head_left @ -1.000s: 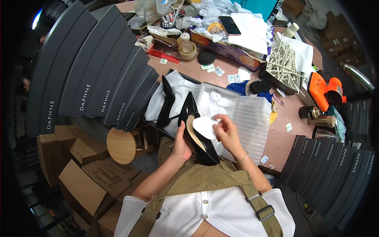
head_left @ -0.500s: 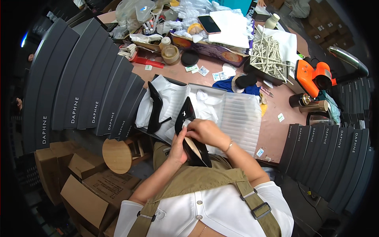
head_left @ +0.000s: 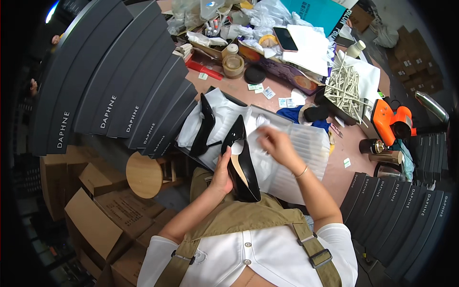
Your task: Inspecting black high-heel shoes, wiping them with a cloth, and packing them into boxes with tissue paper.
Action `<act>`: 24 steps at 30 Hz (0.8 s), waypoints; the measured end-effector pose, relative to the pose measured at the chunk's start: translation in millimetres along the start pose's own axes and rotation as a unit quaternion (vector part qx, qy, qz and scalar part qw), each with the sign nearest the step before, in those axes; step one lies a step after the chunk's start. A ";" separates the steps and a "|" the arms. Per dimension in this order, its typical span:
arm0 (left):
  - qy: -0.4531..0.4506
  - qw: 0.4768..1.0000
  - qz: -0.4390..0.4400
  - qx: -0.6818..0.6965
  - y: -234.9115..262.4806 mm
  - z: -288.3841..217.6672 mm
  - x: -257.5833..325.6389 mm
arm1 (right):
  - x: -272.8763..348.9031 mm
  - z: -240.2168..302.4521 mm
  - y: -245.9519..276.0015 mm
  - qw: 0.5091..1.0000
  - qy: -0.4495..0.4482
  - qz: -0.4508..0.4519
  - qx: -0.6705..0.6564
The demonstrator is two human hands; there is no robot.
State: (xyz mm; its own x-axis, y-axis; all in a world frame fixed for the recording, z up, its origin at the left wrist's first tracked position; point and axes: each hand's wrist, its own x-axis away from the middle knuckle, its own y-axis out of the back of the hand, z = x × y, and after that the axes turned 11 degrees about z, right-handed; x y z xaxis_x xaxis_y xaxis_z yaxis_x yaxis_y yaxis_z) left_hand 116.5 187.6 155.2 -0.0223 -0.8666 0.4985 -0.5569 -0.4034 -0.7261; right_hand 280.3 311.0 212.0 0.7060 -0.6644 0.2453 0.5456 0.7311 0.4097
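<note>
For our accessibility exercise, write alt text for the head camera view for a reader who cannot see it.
Seen from above, a person's left hand holds a black high-heeled shoe sole-up while the right hand, blurred, reaches over white wrapping paper. A second black heel lies in an open box, with dark shoebox lids stacked left.

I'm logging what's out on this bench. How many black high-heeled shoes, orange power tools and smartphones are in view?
Black high-heeled shoes: 2, one held by the left hand at, one lying on white wrapping paper
Orange power tools: 1
Dark smartphones: 1
Total: 4
</note>
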 end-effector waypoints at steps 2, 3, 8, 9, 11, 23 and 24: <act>-0.015 0.999 0.027 -0.008 -6.6 2.7 -1.9 | 12.4 3.8 -29.3 0.995 0.027 0.066 -0.072; -0.029 0.999 0.028 -0.034 -15.0 -0.3 3.3 | 16.5 1.4 -40.5 0.991 0.061 0.066 -0.103; -0.026 0.996 0.015 -0.079 -17.0 -2.8 7.5 | 24.0 4.1 -44.1 0.985 0.078 -0.021 0.150; -0.032 0.996 0.021 -0.083 -21.0 -1.6 7.6 | 22.3 5.7 -42.4 0.965 0.069 -0.043 0.247; -0.043 0.995 0.030 -0.088 -26.2 3.5 10.6 | 21.4 9.5 -42.5 0.946 0.119 -0.087 0.288; 0.049 0.997 0.012 -0.061 -21.6 6.5 10.0 | 38.1 -0.1 -30.9 0.922 0.169 0.010 0.348; 0.023 0.998 0.017 -0.059 -26.0 7.6 9.5 | 36.5 2.6 -31.6 0.933 0.151 -0.003 0.327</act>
State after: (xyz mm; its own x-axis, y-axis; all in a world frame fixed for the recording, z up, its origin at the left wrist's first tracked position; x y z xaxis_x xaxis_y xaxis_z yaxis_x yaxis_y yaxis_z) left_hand 137.1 187.6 175.3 -0.0790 -0.8637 0.4977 -0.6498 -0.3340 -0.6828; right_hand 287.7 263.2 210.4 0.8529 -0.5215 0.0241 0.2263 0.4109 0.8831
